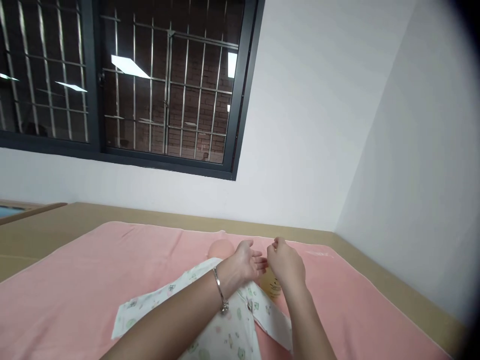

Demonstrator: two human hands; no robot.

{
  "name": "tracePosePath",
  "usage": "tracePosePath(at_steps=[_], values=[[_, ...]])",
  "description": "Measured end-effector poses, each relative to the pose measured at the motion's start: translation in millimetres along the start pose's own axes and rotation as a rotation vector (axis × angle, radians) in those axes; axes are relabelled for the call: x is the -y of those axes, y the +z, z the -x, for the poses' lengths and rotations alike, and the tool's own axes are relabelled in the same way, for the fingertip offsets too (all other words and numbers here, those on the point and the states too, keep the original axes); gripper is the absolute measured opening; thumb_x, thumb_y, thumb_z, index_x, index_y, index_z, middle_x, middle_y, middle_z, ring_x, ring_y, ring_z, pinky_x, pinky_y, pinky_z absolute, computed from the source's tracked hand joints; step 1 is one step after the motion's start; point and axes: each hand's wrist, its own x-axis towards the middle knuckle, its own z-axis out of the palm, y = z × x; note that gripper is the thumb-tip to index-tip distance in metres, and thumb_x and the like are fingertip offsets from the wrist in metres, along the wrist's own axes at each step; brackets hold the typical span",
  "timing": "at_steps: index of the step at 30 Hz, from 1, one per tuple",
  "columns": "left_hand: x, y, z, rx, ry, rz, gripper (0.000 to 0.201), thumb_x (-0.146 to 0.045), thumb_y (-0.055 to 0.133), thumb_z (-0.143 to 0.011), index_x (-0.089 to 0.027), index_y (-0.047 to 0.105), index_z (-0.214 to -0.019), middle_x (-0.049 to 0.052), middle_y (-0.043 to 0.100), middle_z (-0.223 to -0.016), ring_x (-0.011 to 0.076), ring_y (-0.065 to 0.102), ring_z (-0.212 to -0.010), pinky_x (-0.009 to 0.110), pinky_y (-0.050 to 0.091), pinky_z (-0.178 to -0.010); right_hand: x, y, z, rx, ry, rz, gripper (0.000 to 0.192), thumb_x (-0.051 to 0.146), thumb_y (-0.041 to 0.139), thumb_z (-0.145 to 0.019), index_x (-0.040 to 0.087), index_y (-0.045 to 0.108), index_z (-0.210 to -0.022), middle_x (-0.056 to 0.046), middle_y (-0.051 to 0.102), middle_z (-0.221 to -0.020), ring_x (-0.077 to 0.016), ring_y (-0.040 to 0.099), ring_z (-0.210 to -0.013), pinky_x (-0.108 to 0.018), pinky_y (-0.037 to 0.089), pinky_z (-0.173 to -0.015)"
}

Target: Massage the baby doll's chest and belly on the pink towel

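Surroundings: pink blanket spread under both hands, on a tan surface that runs off to the left hand's side and beyond the fingertips to the white wall. Barred dark window high beyond the hands.
In the way: left forearm, with a bead bracelet at the wrist, crosses over the doll's chest and hides much of it. A yellowish bottle sits just under the right hand, mostly covered by it.
Doll: baby doll lies on the blanket, bald head just beyond the left hand, body below the wrists in a white printed garment with small green figures.
Left hand: open, palm turned toward the right hand, fingers spread, holding nothing.
Right hand: fingers curled loosely, tips nearly meeting the left fingertips; whether it pinches anything, cannot tell.
Room: blanket's far edge close beyond the fingertips; a second wall to the right hand's side; open blanket to the left.
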Motion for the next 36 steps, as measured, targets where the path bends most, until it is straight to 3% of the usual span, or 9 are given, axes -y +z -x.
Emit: tracePosePath(at_steps=[6,11,17,21,24,27,29,33,36], values=[[-10,-41.5,55,0.125,-0.062,0.085,0.066,-0.034,0.041,-0.088,0.000,0.029,-0.143,0.026,0.041,-0.144,0.0298,0.042,-0.134,0.036,0.048,-0.097,10,1,6,-0.016,0.071,0.025,0.044,0.029,0.028,-0.090,0.021,0.053,-0.125,-0.011,0.068,-0.110,-0.0286,0.064,-0.098,-0.038,0.047,-0.074],[-21,-68.7,111,0.232,-0.010,0.216,0.063,-0.031,0.041,-0.088,-0.002,0.030,-0.143,0.021,0.048,-0.141,0.0248,0.044,-0.134,0.036,0.044,-0.103,10,5,11,-0.021,0.043,0.013,0.047,0.031,0.028,-0.091,0.018,0.051,-0.129,-0.014,0.066,-0.117,-0.0307,0.063,-0.103,-0.042,0.048,-0.079],[-36,-78.6,151,0.230,0.103,0.256,0.054,-0.030,0.039,-0.091,-0.008,0.037,-0.140,0.017,0.050,-0.140,0.0228,0.043,-0.135,0.036,0.045,-0.102,7,17,12,0.004,-0.055,-0.021,0.052,0.031,0.035,-0.091,0.011,0.044,-0.139,-0.017,0.056,-0.134,-0.0296,0.055,-0.121,-0.042,0.046,-0.092],[-35,-79.3,161,0.205,0.180,0.281,0.048,-0.027,0.040,-0.091,-0.011,0.042,-0.135,0.015,0.049,-0.141,0.0217,0.043,-0.134,0.035,0.044,-0.103,24,10,36,-0.035,-0.126,-0.077,0.056,0.034,0.035,-0.093,0.007,0.042,-0.142,-0.017,0.053,-0.137,-0.0310,0.051,-0.126,-0.046,0.045,-0.097],[-30,-78.8,164,0.203,0.199,0.306,0.047,-0.028,0.045,-0.088,-0.011,0.044,-0.133,0.015,0.052,-0.138,0.0238,0.049,-0.130,0.037,0.046,-0.102,44,-2,72,-0.085,-0.306,-0.197,0.050,0.039,0.037,-0.095,0.017,0.049,-0.138,-0.009,0.056,-0.136,-0.0267,0.049,-0.128,-0.045,0.044,-0.102],[-25,-75.2,167,0.203,0.196,0.297,0.045,-0.029,0.045,-0.089,-0.006,0.048,-0.127,0.020,0.059,-0.127,0.0260,0.057,-0.120,0.036,0.049,-0.099,60,-10,111,-0.123,-0.672,-0.273,0.039,0.036,0.042,-0.096,0.026,0.059,-0.129,-0.005,0.058,-0.134,-0.0245,0.048,-0.130,-0.047,0.041,-0.108],[-22,-71.4,170,0.238,0.183,0.266,0.040,-0.031,0.042,-0.090,-0.006,0.053,-0.121,0.020,0.064,-0.118,0.0266,0.062,-0.114,0.036,0.049,-0.098,67,-8,132,-0.162,-0.907,-0.260,0.039,0.030,0.045,-0.095,0.027,0.055,-0.133,-0.004,0.054,-0.137,-0.0251,0.045,-0.132,-0.050,0.038,-0.110],[-19,-67.2,179,0.205,0.135,0.206,0.041,-0.035,0.041,-0.090,-0.008,0.059,-0.116,0.017,0.068,-0.112,0.0276,0.063,-0.112,0.039,0.047,-0.101,80,18,154,-0.217,-1.168,-0.223,0.062,0.035,0.051,-0.092,0.017,0.032,-0.149,-0.011,0.043,-0.147,-0.0306,0.037,-0.136,-0.052,0.038,-0.110],[-12,-68.2,183,0.217,0.207,0.067,0.053,-0.042,0.037,-0.090,-0.005,0.058,-0.123,0.020,0.065,-0.120,0.0274,0.057,-0.122,0.039,0.043,-0.105,89,44,160,-0.244,-1.211,-0.193,0.064,0.037,0.051,-0.093,0.019,0.029,-0.150,-0.011,0.047,-0.144,-0.0313,0.040,-0.135,-0.053,0.039,-0.109]])
